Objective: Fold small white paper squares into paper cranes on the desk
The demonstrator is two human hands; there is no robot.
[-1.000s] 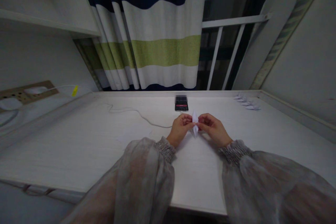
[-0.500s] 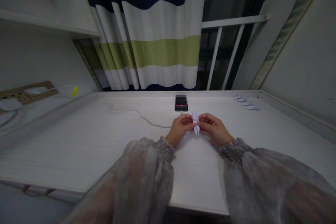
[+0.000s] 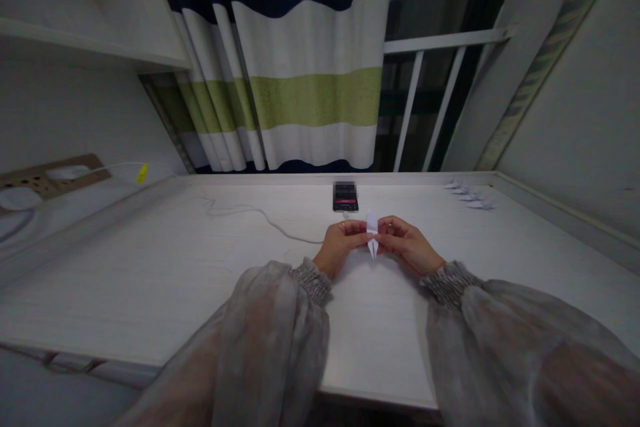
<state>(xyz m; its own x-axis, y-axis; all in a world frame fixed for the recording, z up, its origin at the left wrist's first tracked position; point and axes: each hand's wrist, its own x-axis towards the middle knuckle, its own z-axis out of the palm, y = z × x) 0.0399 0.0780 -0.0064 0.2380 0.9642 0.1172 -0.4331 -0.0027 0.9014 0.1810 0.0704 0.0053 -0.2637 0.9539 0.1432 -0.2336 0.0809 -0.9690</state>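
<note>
A small piece of folded white paper (image 3: 372,223), narrow with a split lower end, stands upright between my two hands, just above the desk. My left hand (image 3: 343,247) pinches its left side with thumb and fingers; a ring shows on one finger. From the other side, my right hand (image 3: 407,245) pinches the paper the same way, the two thumbs nearly meeting at its middle. Part of the paper is hidden behind the thumbs.
A phone (image 3: 345,196) lies beyond my hands, with a white cable (image 3: 270,218) running left. Several folded paper figures (image 3: 470,195) sit in a row at the back right of the white desk (image 3: 150,280). A power strip (image 3: 75,170) is at the left wall, and a curtain (image 3: 310,80) hangs behind.
The paper and my left hand have shifted very slightly; the paper's split lower end is tilted a little differently. Both hands keep their pinch.
</note>
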